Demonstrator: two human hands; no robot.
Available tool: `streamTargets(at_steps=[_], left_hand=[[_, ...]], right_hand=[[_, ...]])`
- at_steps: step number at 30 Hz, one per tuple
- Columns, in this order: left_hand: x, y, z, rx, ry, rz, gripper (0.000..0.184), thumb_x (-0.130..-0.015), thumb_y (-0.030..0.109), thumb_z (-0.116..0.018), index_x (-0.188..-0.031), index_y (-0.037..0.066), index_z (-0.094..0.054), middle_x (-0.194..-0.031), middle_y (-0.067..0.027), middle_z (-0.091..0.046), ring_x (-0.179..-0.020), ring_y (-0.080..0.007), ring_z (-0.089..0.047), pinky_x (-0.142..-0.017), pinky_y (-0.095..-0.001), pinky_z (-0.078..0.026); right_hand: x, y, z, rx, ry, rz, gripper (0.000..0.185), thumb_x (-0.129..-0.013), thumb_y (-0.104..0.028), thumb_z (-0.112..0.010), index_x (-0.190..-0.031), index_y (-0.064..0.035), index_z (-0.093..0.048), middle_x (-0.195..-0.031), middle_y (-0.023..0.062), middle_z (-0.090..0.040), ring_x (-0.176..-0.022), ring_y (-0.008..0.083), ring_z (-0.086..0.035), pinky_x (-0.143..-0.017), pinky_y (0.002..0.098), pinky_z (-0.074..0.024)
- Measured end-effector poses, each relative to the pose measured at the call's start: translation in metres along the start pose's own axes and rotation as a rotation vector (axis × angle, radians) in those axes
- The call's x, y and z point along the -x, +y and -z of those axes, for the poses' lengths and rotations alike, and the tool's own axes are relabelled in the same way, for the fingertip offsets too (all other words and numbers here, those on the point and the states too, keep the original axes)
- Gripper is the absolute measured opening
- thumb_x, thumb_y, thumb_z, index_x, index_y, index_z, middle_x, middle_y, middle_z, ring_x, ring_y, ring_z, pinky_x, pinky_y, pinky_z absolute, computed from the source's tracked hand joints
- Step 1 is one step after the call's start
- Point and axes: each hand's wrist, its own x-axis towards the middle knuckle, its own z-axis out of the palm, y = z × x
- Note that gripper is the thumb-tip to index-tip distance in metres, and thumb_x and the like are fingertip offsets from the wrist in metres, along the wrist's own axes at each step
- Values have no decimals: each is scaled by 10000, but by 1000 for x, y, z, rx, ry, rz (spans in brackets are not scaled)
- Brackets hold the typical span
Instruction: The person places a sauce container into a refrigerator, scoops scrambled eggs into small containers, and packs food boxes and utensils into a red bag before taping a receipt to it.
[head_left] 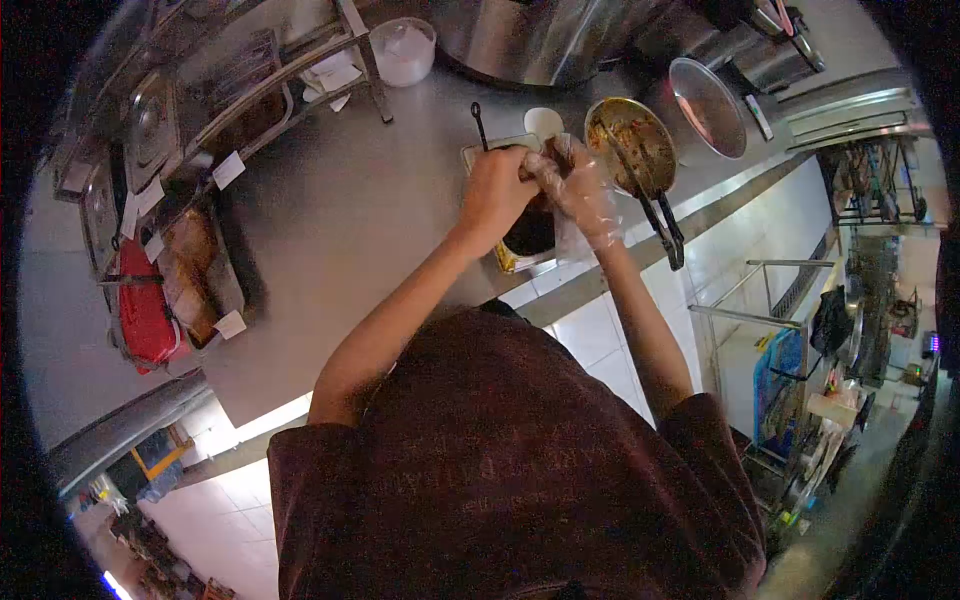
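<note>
Over a metal container [505, 262] with dark contents, my two hands meet. My left hand [497, 192] is bare, its fingers closed at the fingertips of the other hand; what they pinch is too small to tell. A clear plastic glove covers my right hand [578, 190], whose fingers are bent together around something hidden. Loose plastic hangs below its wrist. Just beyond the hands lies a white round object [543, 122]. To the right sits a metal bowl [664, 178] of food with black-handled tongs [668, 232] resting in it.
A large metal pot [540, 45] stands at the back, beside a white tub [403, 55]. Farther right is another metal bowl [708, 108]. Left, a metal rack [270, 85] stands near trays with paper labels and a red item [148, 305]. The steel counter [340, 215] spans the left side.
</note>
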Motion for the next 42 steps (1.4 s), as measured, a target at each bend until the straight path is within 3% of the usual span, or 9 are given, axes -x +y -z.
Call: streamTargets(at_steps=[3,9,13,16,19,23,28,31,42], left_hand=[[2,10,6,103,-103,175,205,-694,82,-632,-871,-12,-593,-757,-140,-629,-691,-228,-618,-618,-312,-462],[15,20,26,220,23,106,277,-753,133,-615,-1002,17,-580,-838,-125,-632,-703,-235,-603,-653,-314,-461],[16,-2,30,-101,96,-134,279,-744,157,-620,-986,21,-593,-897,-131,-611,-814,-266,-554,-752,-345,-426],[17,-2,29,-204,-10,-212,285,-722,187,-634,-949,17,-606,-890,-132,-600,-866,-290,-517,-796,-364,-397],[18,4,21,-197,-73,-204,286,-688,196,-655,-901,9,-617,-841,-140,-591,-853,-298,-512,-777,-374,-398],[11,11,29,-119,-33,-142,236,-679,172,-656,-835,-2,-626,-808,-154,-586,-807,-301,-521,-748,-375,-406],[8,7,24,-66,10,-171,174,-681,136,-645,-767,-14,-625,-766,-161,-583,-761,-308,-529,-718,-374,-410],[9,-7,15,-74,18,-153,149,-677,110,-640,-763,-11,-627,-738,-156,-585,-753,-304,-531,-702,-370,-414],[24,6,4,-167,47,-193,124,-686,101,-621,-768,9,-632,-724,-121,-585,-744,-276,-524,-674,-364,-418]], right_hand=[[0,25,-11,146,120,11,226,-749,-206,-610,-861,-16,-560,-748,202,-588,-684,353,-577,-591,397,-440],[-3,30,-16,297,334,40,211,-780,-226,-581,-829,-22,-563,-717,175,-600,-627,341,-578,-540,400,-434],[-8,43,-22,452,379,207,223,-795,-251,-576,-770,-31,-546,-654,159,-590,-553,304,-572,-495,406,-408],[-8,17,-20,307,281,-102,219,-799,-241,-573,-743,-33,-536,-587,149,-553,-504,270,-537,-483,389,-398],[-8,14,-17,4,296,-2,290,-809,-297,-561,-768,-11,-539,-600,154,-533,-518,239,-501,-517,366,-404],[-11,13,-9,425,317,48,426,-816,-391,-514,-778,30,-573,-677,221,-581,-598,357,-570,-530,405,-428],[-16,-34,11,372,214,-302,554,-745,-502,-558,-899,29,-576,-809,205,-611,-736,350,-587,-672,395,-449],[-11,-3,17,-155,-9,-306,622,-701,-523,-593,-945,48,-555,-896,208,-602,-826,347,-580,-739,388,-443],[7,22,-25,-46,447,-171,297,-830,-247,-567,-895,43,-546,-771,108,-575,-704,146,-546,-616,301,-437]])
